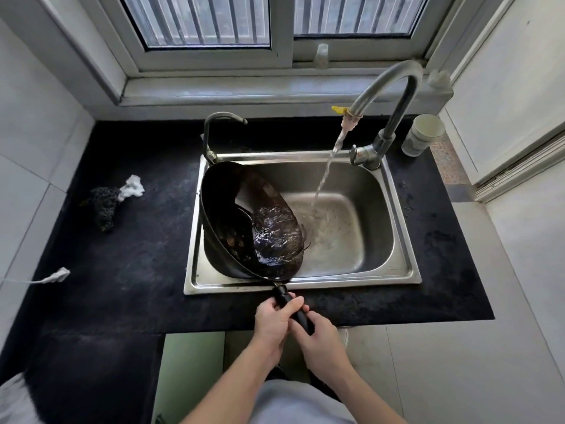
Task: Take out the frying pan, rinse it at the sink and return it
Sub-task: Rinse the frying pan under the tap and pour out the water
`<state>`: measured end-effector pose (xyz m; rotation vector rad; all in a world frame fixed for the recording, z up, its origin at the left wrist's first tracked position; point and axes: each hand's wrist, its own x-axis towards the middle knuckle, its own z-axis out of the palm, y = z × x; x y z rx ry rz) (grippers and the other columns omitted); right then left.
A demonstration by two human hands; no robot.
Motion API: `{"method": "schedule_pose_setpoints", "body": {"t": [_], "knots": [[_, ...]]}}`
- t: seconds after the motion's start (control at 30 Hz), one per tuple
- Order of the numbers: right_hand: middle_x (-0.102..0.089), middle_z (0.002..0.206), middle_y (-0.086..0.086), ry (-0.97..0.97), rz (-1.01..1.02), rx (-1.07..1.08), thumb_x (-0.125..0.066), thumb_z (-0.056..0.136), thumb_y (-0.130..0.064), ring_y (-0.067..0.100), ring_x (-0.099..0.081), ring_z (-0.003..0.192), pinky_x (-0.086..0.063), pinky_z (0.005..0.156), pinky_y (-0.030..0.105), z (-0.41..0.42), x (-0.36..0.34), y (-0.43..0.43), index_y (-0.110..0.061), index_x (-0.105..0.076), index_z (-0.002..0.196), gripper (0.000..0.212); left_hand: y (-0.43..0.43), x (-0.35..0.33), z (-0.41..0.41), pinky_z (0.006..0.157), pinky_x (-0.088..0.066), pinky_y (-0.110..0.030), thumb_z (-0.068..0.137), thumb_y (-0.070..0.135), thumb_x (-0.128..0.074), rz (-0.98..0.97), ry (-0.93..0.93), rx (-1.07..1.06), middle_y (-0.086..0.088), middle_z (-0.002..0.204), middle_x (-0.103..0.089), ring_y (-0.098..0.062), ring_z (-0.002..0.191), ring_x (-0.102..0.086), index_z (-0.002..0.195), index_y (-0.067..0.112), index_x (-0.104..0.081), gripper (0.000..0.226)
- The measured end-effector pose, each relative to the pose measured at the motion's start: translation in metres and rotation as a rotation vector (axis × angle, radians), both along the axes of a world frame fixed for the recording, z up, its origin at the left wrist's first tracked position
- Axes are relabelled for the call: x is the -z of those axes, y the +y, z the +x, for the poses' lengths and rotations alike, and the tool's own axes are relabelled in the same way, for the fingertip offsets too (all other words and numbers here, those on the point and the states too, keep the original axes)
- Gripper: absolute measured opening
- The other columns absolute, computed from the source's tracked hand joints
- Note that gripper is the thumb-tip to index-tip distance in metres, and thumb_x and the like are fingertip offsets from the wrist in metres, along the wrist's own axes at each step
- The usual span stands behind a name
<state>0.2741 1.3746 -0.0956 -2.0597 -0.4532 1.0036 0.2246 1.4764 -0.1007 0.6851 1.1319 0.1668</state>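
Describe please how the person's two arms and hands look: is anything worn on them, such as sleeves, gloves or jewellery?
Both forearms are bare as far as the picture shows; no sleeves reach into view. The left hand and the right hand wear no gloves, and no ring, watch or bracelet can be seen. Lower down, between the arms, a light grey garment covers the body.

Both forearms are bare from the elbow down, with no sleeve, watch, bracelet or ring to see on them. The left hand (pixel 272 322) and the right hand (pixel 318 341) are bare too, without gloves. At the bottom edge, between the arms, there is a piece of light grey clothing (pixel 299 402), plain and smooth, without print or buttons in view.
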Motion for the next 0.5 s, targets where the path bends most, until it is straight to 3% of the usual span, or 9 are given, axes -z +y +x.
{"method": "schedule_pose_setpoints", "body": {"t": [0.2, 0.33, 0.5], "knots": [[-0.065, 0.059, -0.011, 0.097, 0.092, -0.010, -0.064, 0.092, -0.027, -0.002, -0.058, 0.053, -0.039, 0.050, 0.013, 0.002, -0.007, 0.000, -0.019, -0.070, 0.084, 0.013, -0.001, -0.005, -0.003, 0.072, -0.058, -0.036, 0.087, 0.002, -0.068, -0.086, -0.054, -0.029, -0.018, 0.092, -0.072, -0.025, 0.085, -0.071, 0.102, 0.003, -0.063, 0.016], [-0.058, 0.049, -0.008, 0.199, 0.137, -0.021, -0.063, 0.094, -0.029, 0.001, -0.049, 0.042, -0.036, 0.043, 0.015, 0.009, -0.014, -0.003, -0.017, -0.066, 0.077, 0.020, 0.006, -0.010, -0.004, 0.078, -0.059, -0.035, 0.090, 0.007, -0.064, -0.249, -0.188, -0.064, -0.020, 0.106, -0.068, -0.025, 0.096, -0.068, 0.113, -0.005, -0.064, 0.026], [-0.051, 0.053, -0.002, 0.333, 0.173, -0.006, -0.062, 0.095, -0.023, 0.005, -0.042, 0.036, -0.032, 0.036, 0.016, 0.013, -0.020, -0.005, -0.012, -0.062, 0.080, 0.019, 0.006, -0.007, -0.003, 0.086, -0.056, -0.037, 0.089, 0.007, -0.065, -0.196, -0.192, -0.028, -0.017, 0.097, -0.069, -0.024, 0.093, -0.068, 0.112, -0.004, -0.065, 0.026]]}}
